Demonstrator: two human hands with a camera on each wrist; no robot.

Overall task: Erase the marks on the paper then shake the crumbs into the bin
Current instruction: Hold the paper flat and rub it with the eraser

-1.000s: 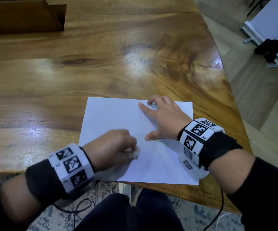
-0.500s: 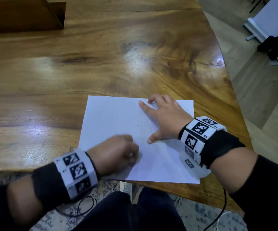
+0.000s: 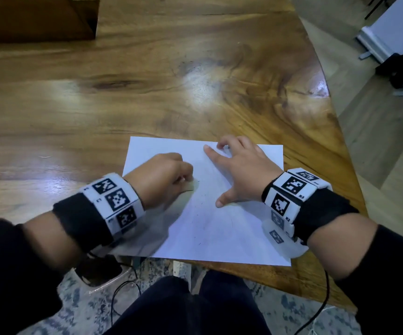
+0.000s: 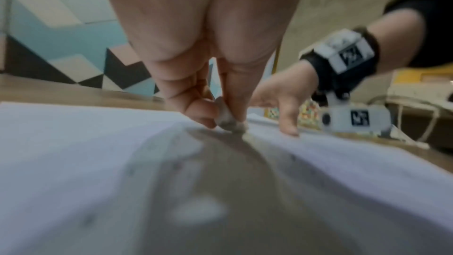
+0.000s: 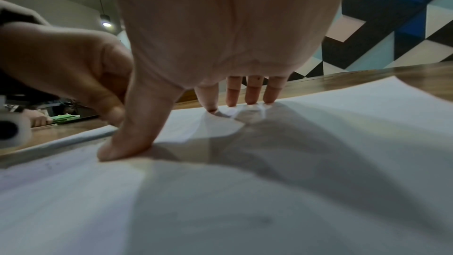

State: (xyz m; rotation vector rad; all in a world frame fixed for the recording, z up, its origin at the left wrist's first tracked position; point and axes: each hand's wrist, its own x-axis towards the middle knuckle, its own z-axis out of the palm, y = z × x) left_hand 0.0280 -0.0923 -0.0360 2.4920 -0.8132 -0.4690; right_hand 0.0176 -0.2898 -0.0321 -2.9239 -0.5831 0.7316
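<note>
A white paper [image 3: 219, 226] is lying in the lower middle of the frame, near the front edge of the wooden worktop [image 3: 147, 97]. The left hand [image 3: 161, 177] is pinching a small eraser [image 3: 192, 184] in its curled fingers [image 4: 203, 111] and is pressing it on the sheet. The right hand [image 3: 244, 172] is lying with spread, straight fingers [image 5: 252, 92] on the upper right part of the paper. Faint dark marks [image 3: 201, 223] are showing below the eraser.
</note>
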